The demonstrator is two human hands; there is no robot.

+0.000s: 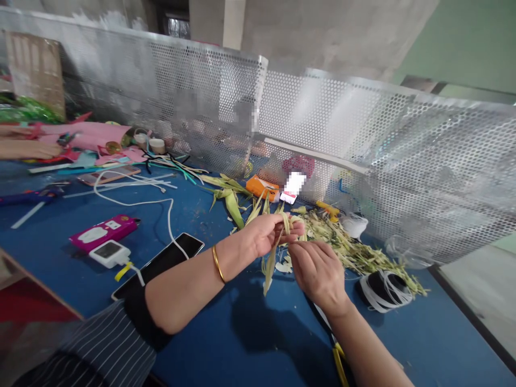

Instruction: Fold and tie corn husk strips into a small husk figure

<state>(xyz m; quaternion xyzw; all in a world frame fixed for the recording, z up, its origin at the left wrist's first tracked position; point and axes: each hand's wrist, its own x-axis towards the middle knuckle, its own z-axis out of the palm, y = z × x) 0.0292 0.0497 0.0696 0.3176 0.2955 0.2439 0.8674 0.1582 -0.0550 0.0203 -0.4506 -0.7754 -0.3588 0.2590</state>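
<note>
My left hand is palm up over the blue table, a gold bangle on its wrist. A pale green corn husk strip wraps over its curled fingers, and one end hangs below the palm. Close against those fingertips, my right hand is closed in a pinch where a pale strand of the husk runs down to it; its fingertips are partly hidden. Behind both hands lie whole green husks and a heap of shredded husk. A yellow-handled tool lies partly under my right forearm.
A black spool with white cord stands at the right. Along the perforated metal screen are a lit phone and an orange packet. Left are a dark tablet, a purple box, cables and another person's hands.
</note>
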